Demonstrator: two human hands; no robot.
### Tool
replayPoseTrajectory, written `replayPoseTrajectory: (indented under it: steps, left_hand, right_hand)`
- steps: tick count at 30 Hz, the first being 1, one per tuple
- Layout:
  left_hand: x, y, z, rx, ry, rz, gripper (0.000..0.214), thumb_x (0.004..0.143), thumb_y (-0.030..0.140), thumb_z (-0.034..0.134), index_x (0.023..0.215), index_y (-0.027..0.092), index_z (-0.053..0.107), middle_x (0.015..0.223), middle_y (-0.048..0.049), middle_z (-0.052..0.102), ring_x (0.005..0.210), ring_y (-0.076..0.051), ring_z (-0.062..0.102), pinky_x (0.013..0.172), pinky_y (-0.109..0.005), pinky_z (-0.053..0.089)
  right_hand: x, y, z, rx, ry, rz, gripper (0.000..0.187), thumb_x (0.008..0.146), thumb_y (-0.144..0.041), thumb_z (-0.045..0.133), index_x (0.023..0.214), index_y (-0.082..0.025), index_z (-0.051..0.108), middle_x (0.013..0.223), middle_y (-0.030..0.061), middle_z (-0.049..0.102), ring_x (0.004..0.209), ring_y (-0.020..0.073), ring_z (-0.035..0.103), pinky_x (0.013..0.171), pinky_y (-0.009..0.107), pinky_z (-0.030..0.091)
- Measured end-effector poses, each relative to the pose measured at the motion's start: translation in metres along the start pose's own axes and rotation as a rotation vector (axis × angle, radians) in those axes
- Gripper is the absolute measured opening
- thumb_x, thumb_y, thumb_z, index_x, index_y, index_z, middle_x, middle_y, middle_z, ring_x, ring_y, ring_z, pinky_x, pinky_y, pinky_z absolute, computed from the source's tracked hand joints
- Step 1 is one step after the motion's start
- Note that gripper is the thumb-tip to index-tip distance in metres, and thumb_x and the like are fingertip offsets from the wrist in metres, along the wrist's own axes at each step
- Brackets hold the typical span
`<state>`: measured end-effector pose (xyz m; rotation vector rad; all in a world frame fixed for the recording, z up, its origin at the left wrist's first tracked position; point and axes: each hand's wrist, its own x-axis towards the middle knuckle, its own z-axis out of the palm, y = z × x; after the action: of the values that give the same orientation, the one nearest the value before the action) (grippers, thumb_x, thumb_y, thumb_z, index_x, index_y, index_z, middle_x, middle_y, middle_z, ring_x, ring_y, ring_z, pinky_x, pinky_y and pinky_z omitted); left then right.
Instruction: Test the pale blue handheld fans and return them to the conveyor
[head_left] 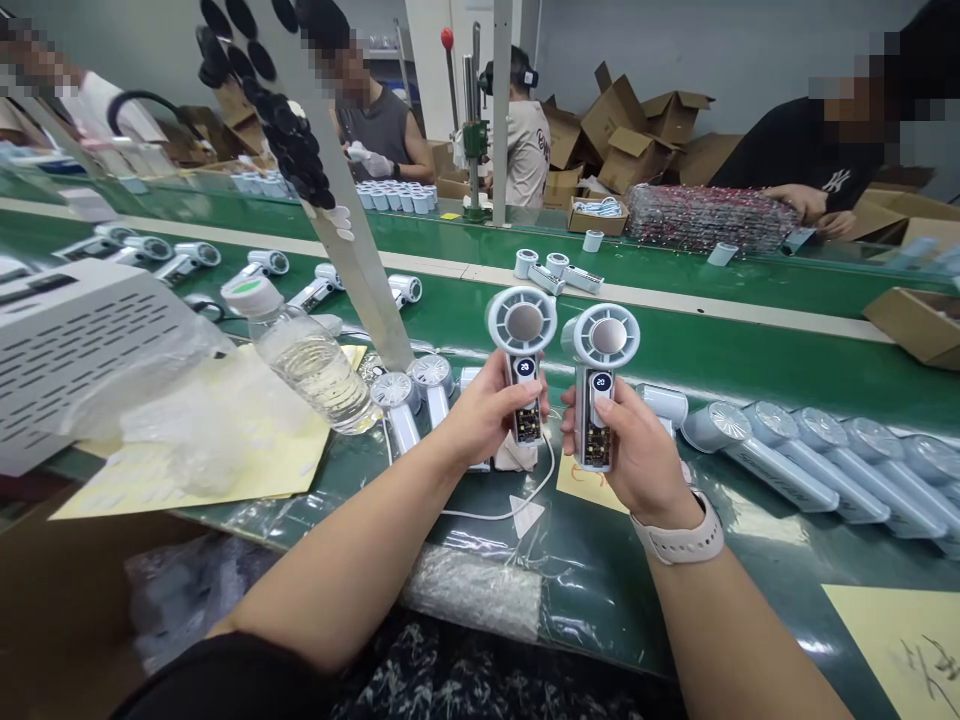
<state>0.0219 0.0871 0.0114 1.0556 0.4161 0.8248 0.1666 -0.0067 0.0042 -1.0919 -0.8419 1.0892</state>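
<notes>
My left hand (487, 405) is closed around the handle of a pale blue handheld fan (523, 325), its thumb on the front below a small lit display. My right hand (637, 445) grips a second handheld fan (606, 340), thumb likewise on the front. Both fans stand upright side by side, slightly apart, with round heads on top. Each display appears to read 20, and bare circuit boards show in the open handle fronts. Below them a white cable (551, 470) curves over the green table, partly hidden by my hands.
A row of fans (780, 460) lies at the right, and more fans (266, 265) lie at the left. A clear bottle (307, 350) tilts beside a slanted post (367, 270). Yellow paper (277, 475) and a vented box (90, 340) are at left. Co-workers sit across the conveyor.
</notes>
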Motion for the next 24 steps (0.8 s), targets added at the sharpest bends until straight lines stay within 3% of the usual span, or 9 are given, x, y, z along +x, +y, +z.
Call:
replayPoseTrajectory:
  steps: [6,12,20,24]
  left_hand:
    - [0.0023,-0.0042,-0.0019,0.047,0.031,-0.042,0.047,0.069,0.038,0.083,0.097,0.022,0.049,0.076,0.0036,0.060,0.065,-0.014,0.058,0.063,-0.032,0.044]
    - [0.0008,-0.0036,-0.0012,0.010,-0.004,-0.033,0.046,0.068,0.036,0.084,0.096,0.022,0.050,0.081,0.0025,0.060,0.067,-0.014,0.059,0.064,-0.033,0.045]
    - [0.0041,-0.0051,-0.0057,0.054,0.011,-0.051,0.042,0.073,0.032,0.078,0.099,0.021,0.048,0.079,0.0019,0.060,0.066,-0.016,0.059,0.064,-0.034,0.046]
    - [0.0052,-0.0064,-0.0070,0.145,0.042,-0.046,0.039,0.076,0.034,0.076,0.099,0.020,0.048,0.090,-0.0033,0.066,0.074,-0.020,0.067,0.069,-0.036,0.050]
  right_hand:
    - [0.0014,0.0025,-0.0007,0.004,0.051,-0.003,0.027,0.084,-0.047,0.068,0.097,-0.025,0.061,0.088,0.0021,0.068,0.061,0.0157,0.059,0.050,0.031,0.046]
    - [0.0039,0.0069,0.0045,0.044,0.063,-0.010,0.028,0.081,-0.043,0.070,0.101,-0.025,0.060,0.093,0.0028,0.069,0.068,0.0185,0.061,0.057,0.036,0.052]
    - [0.0028,0.0027,0.0041,0.103,0.125,0.021,0.016,0.080,-0.036,0.068,0.088,-0.023,0.065,0.083,0.0028,0.069,0.061,0.0166,0.060,0.049,0.030,0.047]
    - [0.0057,0.0038,0.0001,0.075,0.150,0.007,0.014,0.083,-0.036,0.068,0.085,-0.023,0.064,0.073,0.0003,0.067,0.050,0.0137,0.056,0.042,0.028,0.043]
